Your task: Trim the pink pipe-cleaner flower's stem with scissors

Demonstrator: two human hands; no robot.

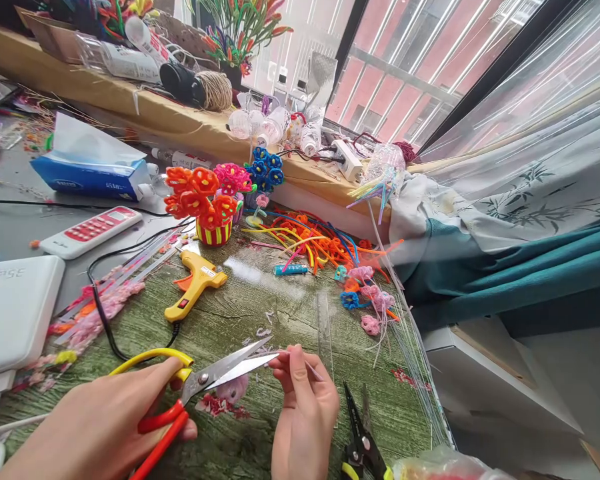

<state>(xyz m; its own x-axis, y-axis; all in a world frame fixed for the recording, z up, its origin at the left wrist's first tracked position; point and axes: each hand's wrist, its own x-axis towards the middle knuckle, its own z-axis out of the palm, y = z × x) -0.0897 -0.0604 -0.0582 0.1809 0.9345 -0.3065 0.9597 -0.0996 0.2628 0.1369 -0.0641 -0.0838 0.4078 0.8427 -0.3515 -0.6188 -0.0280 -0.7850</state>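
Observation:
My left hand grips scissors with one yellow and one red handle, its fingers through the loops. The blades stand slightly apart, tips just left of my right fingertips. Between thumb and fingers, my right hand pinches a thin pale-pink strand; its far end lies at the blade tips, and whether they touch it I cannot tell. Under the scissors sits a pink round piece, partly hidden, beside red crumbs. Small pale clippings lie on the green wood-grain mat beyond the blades.
Black pliers lie right of my right hand. A yellow glue gun trails a black cable. Behind are orange flowers in a striped pot, orange pipe cleaners and a blue tube. Pink flowers lie at right.

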